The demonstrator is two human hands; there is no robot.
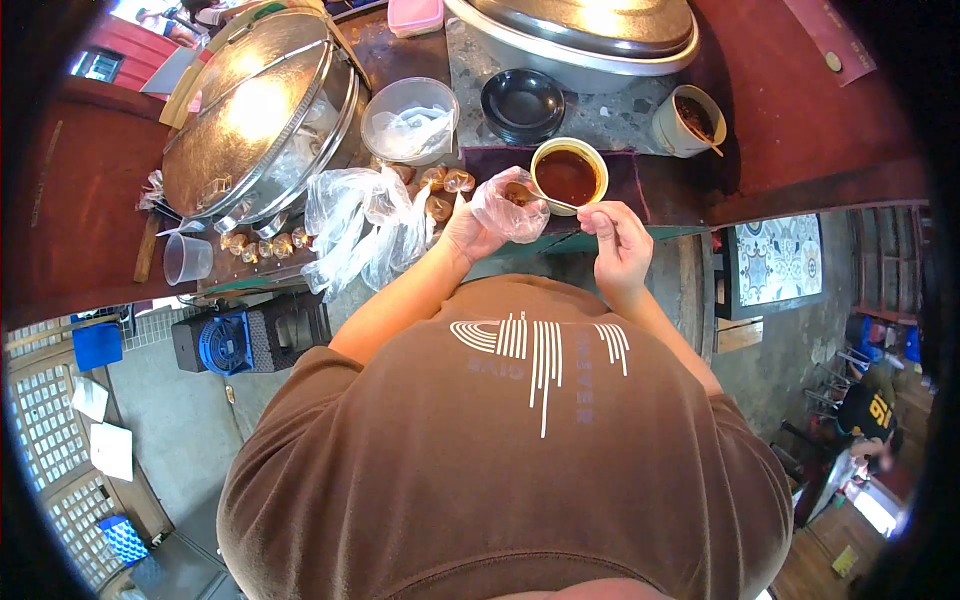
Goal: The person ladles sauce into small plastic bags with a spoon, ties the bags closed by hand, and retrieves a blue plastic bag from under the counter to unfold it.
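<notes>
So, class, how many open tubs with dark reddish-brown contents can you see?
2: the nearer tub is beside the plastic bag; the other tub is farther right, with a utensil leaning out. Others may be hidden.

- blue-fronted fan point(226, 343), left, below the counter point(680, 188)
- pink box point(415, 15), top, left of big lidded pot point(590, 76)
- black bowls point(522, 103), stacked
- patterned panel point(778, 262), right

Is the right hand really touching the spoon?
Touching. The head view shows the right hand pinching the handle end of the spoon in its fingertips.
</notes>
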